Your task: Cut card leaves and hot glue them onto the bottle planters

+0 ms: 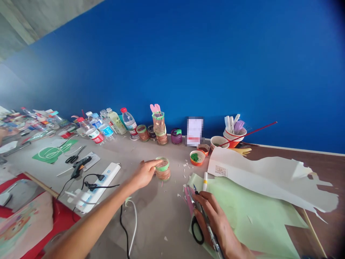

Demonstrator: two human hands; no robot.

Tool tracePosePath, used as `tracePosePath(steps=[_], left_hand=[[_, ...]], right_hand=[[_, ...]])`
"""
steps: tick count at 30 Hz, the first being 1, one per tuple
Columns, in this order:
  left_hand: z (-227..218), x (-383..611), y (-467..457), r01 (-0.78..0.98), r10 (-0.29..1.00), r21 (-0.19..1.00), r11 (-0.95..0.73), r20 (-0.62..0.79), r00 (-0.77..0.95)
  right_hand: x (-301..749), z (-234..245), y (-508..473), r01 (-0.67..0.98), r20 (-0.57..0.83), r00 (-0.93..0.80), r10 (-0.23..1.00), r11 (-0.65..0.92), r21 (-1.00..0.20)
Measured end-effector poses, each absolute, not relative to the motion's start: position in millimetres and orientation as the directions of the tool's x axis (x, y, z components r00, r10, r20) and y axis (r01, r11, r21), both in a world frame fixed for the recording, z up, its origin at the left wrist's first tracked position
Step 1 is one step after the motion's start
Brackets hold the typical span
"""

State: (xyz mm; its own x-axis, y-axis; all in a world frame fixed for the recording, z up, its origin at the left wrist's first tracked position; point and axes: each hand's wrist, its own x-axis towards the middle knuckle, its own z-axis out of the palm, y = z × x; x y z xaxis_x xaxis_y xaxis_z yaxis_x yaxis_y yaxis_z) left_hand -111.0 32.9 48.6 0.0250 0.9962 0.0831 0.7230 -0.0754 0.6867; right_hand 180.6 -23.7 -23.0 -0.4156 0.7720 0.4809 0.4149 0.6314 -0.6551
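My left hand (144,173) reaches out over the table and closes its fingers round a small brown pot with a green rim (162,168) that stands on the grey tabletop. My right hand (215,219) rests near the front on a pale green paper sheet (250,216). It grips black-handled scissors (201,219) together with pink paper strips (188,198). A white marker (205,181) lies just beyond its fingers.
Large white paper (269,176) lies to the right. Bottles (129,123), small jars, paint cups (197,157) and a cup of markers (234,132) line the blue wall. A power strip (99,181), glue gun (79,164), cables and another pair of scissors (74,157) lie left.
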Motion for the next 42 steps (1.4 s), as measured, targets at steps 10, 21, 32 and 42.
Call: tracePosePath(steps=[10, 21, 32, 42], left_hand=[[84.4, -169.6, 104.5, 0.887, 0.963, 0.459, -0.044, 0.256, -0.084], [58.6, -197.8, 201.9, 0.996, 0.943, 0.082, -0.017, 0.333, -0.011], [52.8, -194.6, 227.2, 0.995, 0.921, -0.069, -0.066, 0.38, 0.087], [50.6, -199.6, 222.5, 0.999, 0.899, -0.016, -0.037, 0.435, 0.04]], right_hand=[[183.3, -24.0, -20.1, 0.422, 0.464, -0.414, 0.783, 0.617, -0.664], [187.7, -18.2, -11.1, 0.459, 0.475, -0.389, 0.789, 0.613, -0.643], [189.6, -17.0, -10.4, 0.469, 0.422, -0.372, 0.827, 0.56, -0.684], [190.0, -10.0, -10.9, 0.455, 0.42, -0.421, 0.804, 0.588, -0.669]])
